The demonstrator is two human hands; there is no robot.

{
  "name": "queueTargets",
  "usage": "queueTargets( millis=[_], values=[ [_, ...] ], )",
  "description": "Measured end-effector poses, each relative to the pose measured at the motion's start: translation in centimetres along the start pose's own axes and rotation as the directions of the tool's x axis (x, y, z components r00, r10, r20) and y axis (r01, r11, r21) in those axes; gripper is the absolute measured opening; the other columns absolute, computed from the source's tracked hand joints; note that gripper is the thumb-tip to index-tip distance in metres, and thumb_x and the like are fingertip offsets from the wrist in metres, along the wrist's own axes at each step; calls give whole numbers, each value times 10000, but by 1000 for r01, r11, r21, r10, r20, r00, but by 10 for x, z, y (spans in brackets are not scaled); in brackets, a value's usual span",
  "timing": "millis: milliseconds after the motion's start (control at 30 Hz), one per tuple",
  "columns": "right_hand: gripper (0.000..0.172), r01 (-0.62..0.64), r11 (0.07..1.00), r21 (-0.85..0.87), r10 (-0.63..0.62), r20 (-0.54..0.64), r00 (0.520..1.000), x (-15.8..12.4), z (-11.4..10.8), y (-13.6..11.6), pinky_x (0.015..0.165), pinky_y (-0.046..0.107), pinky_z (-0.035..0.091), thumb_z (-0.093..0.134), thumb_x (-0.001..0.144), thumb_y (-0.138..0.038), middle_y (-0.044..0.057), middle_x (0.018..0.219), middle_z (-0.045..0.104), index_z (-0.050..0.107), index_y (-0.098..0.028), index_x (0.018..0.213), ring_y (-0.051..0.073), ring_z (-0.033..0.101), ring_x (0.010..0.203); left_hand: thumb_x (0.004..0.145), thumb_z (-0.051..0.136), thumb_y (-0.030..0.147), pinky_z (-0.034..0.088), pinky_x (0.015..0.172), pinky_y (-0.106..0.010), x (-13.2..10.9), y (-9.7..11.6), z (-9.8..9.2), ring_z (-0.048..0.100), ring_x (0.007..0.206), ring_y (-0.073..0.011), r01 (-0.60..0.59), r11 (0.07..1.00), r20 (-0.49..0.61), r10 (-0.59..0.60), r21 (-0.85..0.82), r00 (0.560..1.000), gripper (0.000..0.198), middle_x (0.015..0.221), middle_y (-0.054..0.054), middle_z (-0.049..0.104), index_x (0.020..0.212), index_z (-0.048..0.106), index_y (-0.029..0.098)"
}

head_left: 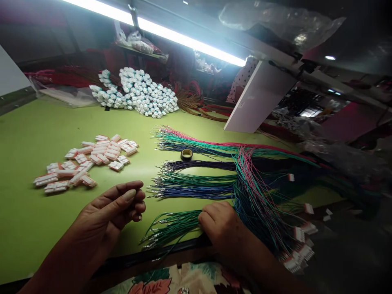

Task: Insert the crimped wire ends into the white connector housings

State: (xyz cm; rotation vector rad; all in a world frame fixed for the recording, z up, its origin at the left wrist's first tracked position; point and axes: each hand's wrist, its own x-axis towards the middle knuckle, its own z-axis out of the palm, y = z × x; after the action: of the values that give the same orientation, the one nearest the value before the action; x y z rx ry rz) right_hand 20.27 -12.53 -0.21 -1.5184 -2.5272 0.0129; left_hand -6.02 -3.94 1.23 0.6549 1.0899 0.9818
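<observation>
My left hand (119, 208) hovers over the green table, left of the wire ends. Its fingers are curled with the thumb against them, and nothing shows in the grip. Near the table's front edge, my right hand (220, 224) is closed around a bundle of green wires (180, 222), whose metal-tipped ends fan out to the left. Beyond it lie further sorted bunches: blue wires (196, 192), green wires (199, 179) and dark wires (202, 165). Wires with white connectors (301, 234) on their ends cross over these bunches and hang toward the lower right.
Loose white-and-orange connectors (101, 153) lie scattered on the left of the table (21, 143). A roll of black tape (186, 154) sits beside pink, teal and dark wires (208, 143). Farther back are a pile of white connectors (143, 92) and an upright white panel (257, 98).
</observation>
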Motion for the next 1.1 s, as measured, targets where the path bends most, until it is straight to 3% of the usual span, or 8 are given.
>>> queueTargets(
  millis=[200, 367, 500, 600, 667, 767, 900, 1100],
  values=[
    [108, -43, 957, 286, 98, -181, 979, -8, -6, 1, 694, 314, 340, 453, 944, -127, 16, 773, 580, 510, -180, 869, 170, 513, 729, 693, 752, 174, 532, 531, -200, 0, 4, -5, 625, 642, -157, -34, 999, -49, 32, -23, 998, 266, 792, -46, 720, 958, 740, 193],
    [44, -38, 848, 528, 92, -76, 993, -5, -5, -11, 727, 300, 382, 508, 953, -179, 7, 864, 605, 530, -213, 971, 167, 551, 807, 634, 833, 269, 505, 523, -214, 2, 6, -10, 622, 626, -152, -132, 991, -37, 132, 4, 991, 338, 780, -40, 714, 944, 729, 184],
    [81, 17, 766, 643, 97, -141, 985, 9, -1, -18, 656, 264, 405, 498, 946, -151, -8, 794, 578, 535, -216, 914, 142, 548, 727, 694, 796, 339, 499, 584, -262, 4, 14, -27, 618, 669, -169, -296, 919, -59, 322, 261, 945, 366, 816, -28, 681, 1006, 687, 182],
    [77, 27, 719, 695, 113, -156, 981, 20, 0, -20, 624, 242, 428, 504, 943, -166, -9, 775, 584, 550, -214, 903, 133, 559, 693, 767, 718, 376, 491, 743, -315, 7, 26, -49, 627, 818, -217, -382, 654, -43, 536, 653, 843, 324, 917, -47, 675, 1036, 670, 202],
    [90, 16, 705, 709, 122, -143, 982, 24, 1, -20, 617, 240, 439, 496, 948, -184, -4, 768, 587, 560, -213, 892, 136, 566, 684, 810, 658, 368, 459, 837, -364, 10, 35, -66, 618, 924, -265, -324, 333, 59, 610, 886, 790, 278, 1042, -78, 673, 1048, 664, 225],
    [117, -11, 689, 724, 136, -115, 984, 27, 4, -20, 611, 242, 448, 484, 955, -204, 2, 759, 588, 567, -214, 873, 143, 571, 676, 837, 587, 302, 402, 922, -459, 20, 45, -85, 557, 1083, -353, -235, -110, 251, 624, 966, 740, 242, 1132, -148, 649, 1041, 657, 195],
    [103, -2, 691, 723, 115, -107, 988, 27, 11, -23, 610, 242, 459, 489, 945, -198, 7, 768, 604, 573, -217, 887, 148, 584, 677, 820, 595, 280, 422, 890, -428, 31, 49, -91, 564, 1025, -326, -267, -188, 326, 585, 945, 743, 189, 1064, -112, 650, 979, 678, 223],
    [107, 57, 686, 726, 68, -142, 988, 29, 10, -29, 609, 240, 448, 484, 941, -170, 6, 769, 595, 569, -215, 895, 142, 573, 681, 864, 562, 272, 388, 897, -429, 35, 44, -77, 534, 977, -311, -380, -222, 438, 528, 898, 728, 119, 967, -122, 631, 889, 643, 187]
  ],
)
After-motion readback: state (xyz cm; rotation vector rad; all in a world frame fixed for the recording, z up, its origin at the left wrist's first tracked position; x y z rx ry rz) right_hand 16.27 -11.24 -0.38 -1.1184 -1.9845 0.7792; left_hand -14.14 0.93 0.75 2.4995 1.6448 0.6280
